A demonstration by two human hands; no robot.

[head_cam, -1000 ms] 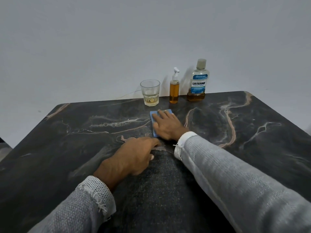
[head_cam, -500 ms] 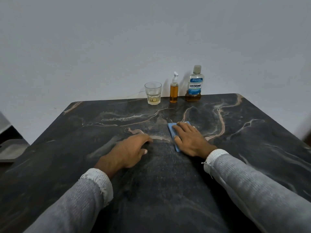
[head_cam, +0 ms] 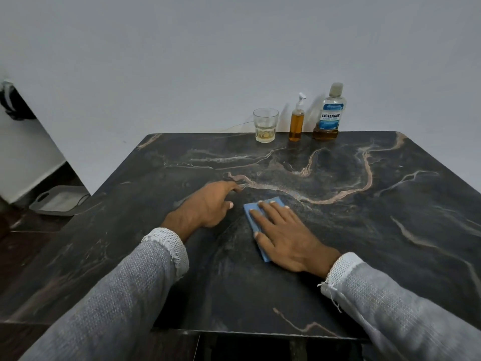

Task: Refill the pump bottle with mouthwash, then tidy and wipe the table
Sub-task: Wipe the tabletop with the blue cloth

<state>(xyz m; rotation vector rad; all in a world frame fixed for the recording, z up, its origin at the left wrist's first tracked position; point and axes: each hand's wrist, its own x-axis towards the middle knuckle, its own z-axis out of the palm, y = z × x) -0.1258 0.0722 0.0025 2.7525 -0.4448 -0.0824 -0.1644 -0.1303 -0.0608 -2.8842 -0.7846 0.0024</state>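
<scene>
Refill: I judge it done; my pump bottle [head_cam: 296, 121] stands upright at the far edge of the desk [head_cam: 390, 230], amber liquid filling most of it.
Tidying: looks complete; the glass [head_cam: 265, 125], pump bottle and mouthwash bottle [head_cam: 330, 113] stand in a row at the back, near one another, by the wall.
Wiping: under way; I cannot tell how much of the surface has been covered, so some likely remains.
Cloth [head_cam: 253, 213]: blue, folded flat, lying on the desk near its middle, under my right hand.
Right hand [head_cam: 285, 237]: palm down, fingers [head_cam: 263, 217] straight and slightly spread, pressing the cloth flat; nothing gripped.
Left hand [head_cam: 208, 204]: resting on the desk just beside the cloth, not touching it; fingers loosely bent, holding nothing.
Glass contents: a little pale liquid at the bottom.
</scene>
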